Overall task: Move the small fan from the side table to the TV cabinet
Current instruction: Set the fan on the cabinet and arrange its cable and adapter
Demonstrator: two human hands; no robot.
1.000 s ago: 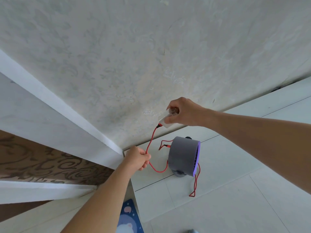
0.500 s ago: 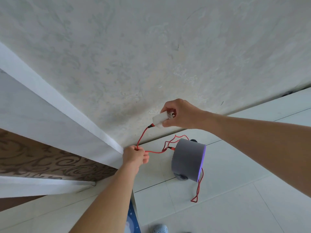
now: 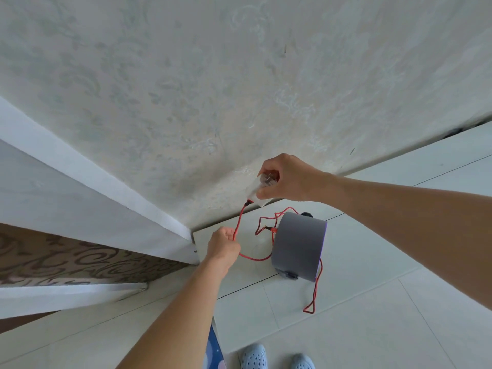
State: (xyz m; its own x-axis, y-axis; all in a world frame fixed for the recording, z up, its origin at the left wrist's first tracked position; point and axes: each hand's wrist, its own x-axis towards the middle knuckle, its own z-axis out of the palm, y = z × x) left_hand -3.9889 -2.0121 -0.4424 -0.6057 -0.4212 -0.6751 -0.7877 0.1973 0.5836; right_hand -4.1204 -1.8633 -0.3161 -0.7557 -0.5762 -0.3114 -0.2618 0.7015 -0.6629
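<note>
Pale floor tiles carry the fan [image 3: 298, 249] — our right hand [image 3: 287, 179] grips its plug [image 3: 257, 191], left hand [image 3: 223, 245] pinches the cord [image 3: 238, 225]; gather slack first.

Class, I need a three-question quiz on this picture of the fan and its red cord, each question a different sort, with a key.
1. True or false: the fan hangs from its red cord above the floor.
2. Which hand holds the white plug: A left, B right?
3. Fill in: the left hand grips the red ____.

Key: 1 true; 2 B, the right hand; 3 cord.
</note>
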